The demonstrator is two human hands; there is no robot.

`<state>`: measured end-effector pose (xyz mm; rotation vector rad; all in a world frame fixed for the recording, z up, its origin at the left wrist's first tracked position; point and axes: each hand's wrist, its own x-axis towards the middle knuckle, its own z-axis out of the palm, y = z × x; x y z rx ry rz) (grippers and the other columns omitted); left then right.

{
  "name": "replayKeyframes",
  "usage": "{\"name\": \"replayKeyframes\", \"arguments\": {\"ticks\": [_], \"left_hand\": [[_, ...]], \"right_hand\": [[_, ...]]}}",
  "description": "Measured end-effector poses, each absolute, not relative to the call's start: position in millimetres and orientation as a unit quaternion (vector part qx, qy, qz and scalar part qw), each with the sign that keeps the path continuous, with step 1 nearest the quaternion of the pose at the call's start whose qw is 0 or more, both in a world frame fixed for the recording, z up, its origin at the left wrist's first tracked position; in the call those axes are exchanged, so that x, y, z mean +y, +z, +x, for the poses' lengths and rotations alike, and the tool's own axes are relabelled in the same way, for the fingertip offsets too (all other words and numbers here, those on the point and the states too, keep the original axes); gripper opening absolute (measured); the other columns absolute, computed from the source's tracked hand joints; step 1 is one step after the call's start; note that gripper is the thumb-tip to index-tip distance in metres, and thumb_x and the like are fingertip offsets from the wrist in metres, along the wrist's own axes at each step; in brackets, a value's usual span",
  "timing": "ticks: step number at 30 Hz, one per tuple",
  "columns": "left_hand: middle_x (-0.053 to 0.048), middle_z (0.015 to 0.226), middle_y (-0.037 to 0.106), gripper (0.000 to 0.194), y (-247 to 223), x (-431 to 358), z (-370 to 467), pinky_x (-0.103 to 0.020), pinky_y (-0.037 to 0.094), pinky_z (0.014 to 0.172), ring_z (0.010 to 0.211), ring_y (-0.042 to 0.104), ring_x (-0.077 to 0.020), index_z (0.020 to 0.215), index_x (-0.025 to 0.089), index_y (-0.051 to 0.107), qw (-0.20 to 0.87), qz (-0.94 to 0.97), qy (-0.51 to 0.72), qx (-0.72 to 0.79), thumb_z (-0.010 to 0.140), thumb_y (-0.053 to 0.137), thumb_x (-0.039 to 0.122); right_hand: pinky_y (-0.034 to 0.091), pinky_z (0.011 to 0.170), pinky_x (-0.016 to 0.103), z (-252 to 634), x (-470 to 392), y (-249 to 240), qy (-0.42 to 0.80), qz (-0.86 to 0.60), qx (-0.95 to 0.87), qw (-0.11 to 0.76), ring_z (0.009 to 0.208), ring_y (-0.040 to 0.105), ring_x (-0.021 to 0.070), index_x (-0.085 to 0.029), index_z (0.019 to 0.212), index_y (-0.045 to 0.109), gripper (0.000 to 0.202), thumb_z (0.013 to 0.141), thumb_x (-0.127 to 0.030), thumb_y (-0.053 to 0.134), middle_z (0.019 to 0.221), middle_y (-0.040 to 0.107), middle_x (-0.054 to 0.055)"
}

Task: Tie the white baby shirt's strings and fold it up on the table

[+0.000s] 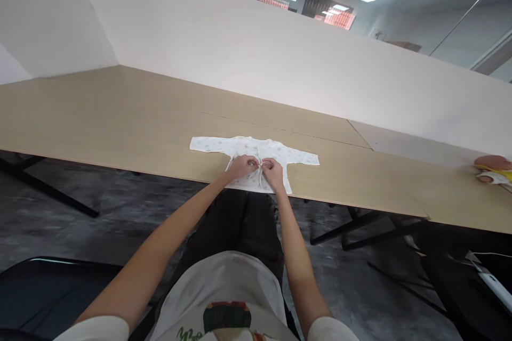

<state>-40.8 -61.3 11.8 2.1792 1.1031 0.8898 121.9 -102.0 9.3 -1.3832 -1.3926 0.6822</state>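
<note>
The small white top [246, 145] lies spread flat on the light wooden worktop [120, 117], just under the fingers and around them. The left hand [243, 166] has its fingers in a narrow pinch on the cloth, at the front opening of the top. The right hand [273, 172] also has its fingers closed narrowly there, and the fingertips of both hands come very near each other; whether they touch, I cannot tell. What small part is between them is too small to see clearly. The left sleeve [208, 144] goes out to the left of the fingers and a little farther forward, and the right sleeve [304, 157] goes out to their right. The neckline is ahead of the fingers, and the lower hem is on the near side, close to the worktop edge. Well apart to the right of the fingers, there is a brown, yellow and white object [493, 162] on the worktop. Beyond the fingers, behind the worktop, stands a white partition [240, 48]. A dark chair [52, 293] is below the worktop height, to the near left of the fingers.
</note>
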Motion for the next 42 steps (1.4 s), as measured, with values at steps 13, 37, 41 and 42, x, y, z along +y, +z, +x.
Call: {"name": "replayKeyframes", "arguments": {"ticks": [13,37,41,42], "left_hand": [[-0.004,0.090,0.074,0.029,13.8,-64.7,-41.2,-0.030,0.051,0.081,0.081,0.064,-0.0179,0.085,0.020,0.071,0.300,0.787,0.345,0.415,0.075,0.058,0.044],[-0.003,0.092,0.075,0.021,13.9,-68.8,-39.7,-0.030,0.050,0.086,0.088,0.065,-0.0179,0.084,0.020,0.073,0.243,0.799,0.354,0.420,0.078,0.057,0.033],[-0.003,0.087,0.076,0.021,12.5,-68.3,-40.3,-0.033,0.049,0.090,0.089,0.065,-0.0207,0.085,0.022,0.076,0.201,0.808,0.325,0.449,0.077,0.059,0.032],[-0.003,0.087,0.076,0.022,12.0,-68.1,-40.7,-0.033,0.049,0.089,0.088,0.065,-0.0208,0.086,0.022,0.076,0.198,0.808,0.324,0.451,0.077,0.059,0.032]], "right_hand": [[0.050,0.066,0.027,122.3,-101.6,6.7,0.306,-0.554,-0.570,0.524,0.064,0.062,0.0159,-0.018,0.091,0.063,0.029,0.068,-0.030,0.051,0.073,0.069,0.002],[0.050,0.069,0.027,119.6,-100.5,7.4,0.282,-0.577,-0.597,0.481,0.067,0.063,0.0163,-0.020,0.088,0.062,0.025,0.063,-0.023,0.058,0.067,0.064,-0.003],[0.050,0.071,0.028,118.8,-97.8,5.9,0.276,-0.588,-0.596,0.472,0.070,0.065,0.0173,-0.021,0.083,0.063,0.021,0.063,-0.023,0.059,0.068,0.066,-0.002],[0.051,0.071,0.028,118.7,-97.4,5.6,0.277,-0.589,-0.595,0.472,0.070,0.065,0.0173,-0.021,0.082,0.063,0.020,0.063,-0.024,0.059,0.068,0.066,-0.002]]}}
